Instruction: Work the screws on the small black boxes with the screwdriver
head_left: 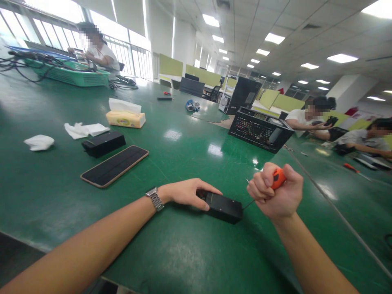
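A small black box (223, 206) lies on the green table (183, 155) in front of me. My left hand (188, 192), with a metal watch on the wrist, rests on the box's left end, fingers curled over it. My right hand (277, 192) is a fist around an orange-handled screwdriver (278, 178). Its thin shaft runs down and left to the right end of the box. A tiny screw or pin seems to be pinched between the right hand's fingers.
A flat dark panel with a tan rim (114, 165), a second black box (103, 143), crumpled tissues (39, 142) and a tissue pack (125, 118) lie to the left. A black perforated case (259, 128) stands at the back right. Other people sit at the far left and right.
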### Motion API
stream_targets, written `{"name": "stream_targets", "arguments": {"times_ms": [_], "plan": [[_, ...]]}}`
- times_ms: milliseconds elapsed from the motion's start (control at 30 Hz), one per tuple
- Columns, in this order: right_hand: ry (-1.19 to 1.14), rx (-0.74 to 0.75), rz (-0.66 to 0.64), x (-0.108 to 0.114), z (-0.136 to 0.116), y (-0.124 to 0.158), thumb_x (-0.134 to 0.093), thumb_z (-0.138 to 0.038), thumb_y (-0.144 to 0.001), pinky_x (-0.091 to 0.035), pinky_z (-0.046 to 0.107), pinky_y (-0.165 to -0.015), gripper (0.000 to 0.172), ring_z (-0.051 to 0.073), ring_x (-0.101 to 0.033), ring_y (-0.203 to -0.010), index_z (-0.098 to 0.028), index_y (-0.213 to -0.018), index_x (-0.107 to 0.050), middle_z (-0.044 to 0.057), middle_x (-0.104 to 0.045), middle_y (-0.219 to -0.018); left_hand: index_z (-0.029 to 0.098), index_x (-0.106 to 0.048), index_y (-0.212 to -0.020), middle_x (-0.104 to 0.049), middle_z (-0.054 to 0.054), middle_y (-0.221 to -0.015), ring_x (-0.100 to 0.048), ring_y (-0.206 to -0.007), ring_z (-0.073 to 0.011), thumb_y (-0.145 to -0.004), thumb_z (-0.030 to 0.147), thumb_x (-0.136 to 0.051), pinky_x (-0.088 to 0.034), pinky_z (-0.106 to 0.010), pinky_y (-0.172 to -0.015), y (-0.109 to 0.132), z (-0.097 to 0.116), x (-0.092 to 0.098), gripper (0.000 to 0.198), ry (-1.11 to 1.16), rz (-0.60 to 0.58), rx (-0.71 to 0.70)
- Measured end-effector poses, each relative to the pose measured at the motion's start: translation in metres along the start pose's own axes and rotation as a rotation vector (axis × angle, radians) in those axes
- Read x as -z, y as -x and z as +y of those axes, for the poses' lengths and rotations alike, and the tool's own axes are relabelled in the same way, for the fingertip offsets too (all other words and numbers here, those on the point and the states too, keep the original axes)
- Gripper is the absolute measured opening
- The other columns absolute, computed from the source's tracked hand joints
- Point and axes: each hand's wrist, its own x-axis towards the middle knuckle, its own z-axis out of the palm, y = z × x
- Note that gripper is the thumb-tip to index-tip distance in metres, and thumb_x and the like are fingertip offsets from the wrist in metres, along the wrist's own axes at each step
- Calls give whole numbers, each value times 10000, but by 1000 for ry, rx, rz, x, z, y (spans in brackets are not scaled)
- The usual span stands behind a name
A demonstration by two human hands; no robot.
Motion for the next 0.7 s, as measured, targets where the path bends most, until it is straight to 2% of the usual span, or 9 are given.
{"name": "stream_targets", "arguments": {"times_ms": [700], "plan": [[45,9,-40,-6,8,2,-522,-530,-803,-240,172,-333,423,51,-158,-316,-205,-532,-514,-95,-205,-371,206,-582,-1293,-664,-38,-1128,-601,-985,-215,-755,238,-700,-450,-288,-874,1,-5,-1,552,39,-6,-32]]}}
